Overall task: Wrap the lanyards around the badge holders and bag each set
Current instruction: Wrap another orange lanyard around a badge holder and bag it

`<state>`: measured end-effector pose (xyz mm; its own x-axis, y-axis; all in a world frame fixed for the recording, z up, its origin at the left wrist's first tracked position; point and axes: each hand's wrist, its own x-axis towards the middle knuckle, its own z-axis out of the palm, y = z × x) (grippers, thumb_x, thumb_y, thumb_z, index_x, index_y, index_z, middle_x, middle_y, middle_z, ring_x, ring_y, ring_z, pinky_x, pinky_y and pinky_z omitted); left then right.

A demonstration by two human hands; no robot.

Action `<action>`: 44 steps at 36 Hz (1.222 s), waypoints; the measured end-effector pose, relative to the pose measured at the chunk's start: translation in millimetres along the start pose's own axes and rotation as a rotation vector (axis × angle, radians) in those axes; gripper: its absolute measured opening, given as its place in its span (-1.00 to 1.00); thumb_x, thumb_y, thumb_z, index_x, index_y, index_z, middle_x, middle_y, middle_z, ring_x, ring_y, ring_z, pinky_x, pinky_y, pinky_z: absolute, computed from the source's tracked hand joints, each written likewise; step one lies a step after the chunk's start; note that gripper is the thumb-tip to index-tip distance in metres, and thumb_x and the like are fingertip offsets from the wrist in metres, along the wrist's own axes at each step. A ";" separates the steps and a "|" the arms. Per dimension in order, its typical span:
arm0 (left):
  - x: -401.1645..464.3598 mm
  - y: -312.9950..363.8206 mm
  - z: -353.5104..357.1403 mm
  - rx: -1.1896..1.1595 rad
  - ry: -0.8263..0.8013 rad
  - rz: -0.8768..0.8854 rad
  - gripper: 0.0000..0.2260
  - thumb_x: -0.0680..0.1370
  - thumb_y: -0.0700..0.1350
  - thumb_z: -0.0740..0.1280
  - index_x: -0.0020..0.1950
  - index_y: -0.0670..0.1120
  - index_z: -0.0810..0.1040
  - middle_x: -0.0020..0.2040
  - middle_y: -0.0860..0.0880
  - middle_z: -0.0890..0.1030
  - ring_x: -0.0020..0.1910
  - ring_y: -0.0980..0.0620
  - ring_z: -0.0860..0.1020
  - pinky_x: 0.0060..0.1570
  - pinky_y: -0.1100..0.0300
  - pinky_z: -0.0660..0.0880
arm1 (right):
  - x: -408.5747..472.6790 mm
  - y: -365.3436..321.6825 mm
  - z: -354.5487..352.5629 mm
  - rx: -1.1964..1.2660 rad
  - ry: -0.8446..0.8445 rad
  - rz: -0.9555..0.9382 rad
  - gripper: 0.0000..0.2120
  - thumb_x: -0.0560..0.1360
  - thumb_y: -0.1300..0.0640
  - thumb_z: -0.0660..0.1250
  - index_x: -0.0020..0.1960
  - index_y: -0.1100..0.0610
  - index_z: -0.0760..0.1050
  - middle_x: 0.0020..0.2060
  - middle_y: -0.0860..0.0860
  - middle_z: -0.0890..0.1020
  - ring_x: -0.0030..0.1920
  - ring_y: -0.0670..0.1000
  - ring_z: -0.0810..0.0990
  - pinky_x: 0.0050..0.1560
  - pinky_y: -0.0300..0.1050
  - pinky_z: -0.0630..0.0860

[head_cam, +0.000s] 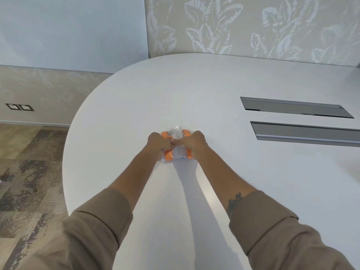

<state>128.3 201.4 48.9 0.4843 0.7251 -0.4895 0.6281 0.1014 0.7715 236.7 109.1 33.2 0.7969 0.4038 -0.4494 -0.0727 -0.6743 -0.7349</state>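
Note:
A small bundle of clear badge holder with orange lanyard wound round it lies inside a clear plastic bag on the white table. My left hand and my right hand both lie over the bundle, fingers curled down on it, thumbs meeting in the middle. Orange shows at the bundle's left and right sides. The hands hide most of the bundle's top.
Two long grey recessed cable slots sit in the table to the right. The table's rounded edge runs along the left, with patterned carpet below. A leaf-patterned wall stands behind.

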 end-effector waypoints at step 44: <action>-152.7 -10.9 20.7 -0.326 -0.399 0.229 -0.11 0.15 0.01 0.46 0.50 0.09 0.34 0.15 0.03 0.70 0.05 0.05 0.72 -0.03 0.07 0.66 | -136.3 85.7 -91.5 0.568 -0.192 -0.216 -0.63 0.70 0.33 0.22 0.46 0.48 0.45 0.20 0.27 0.62 0.23 0.22 0.63 0.33 0.12 0.49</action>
<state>60.0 75.5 106.8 0.8184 0.4464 -0.3620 0.2899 0.2232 0.9307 176.8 -60.3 77.9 0.7110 0.6333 -0.3055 -0.2712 -0.1539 -0.9502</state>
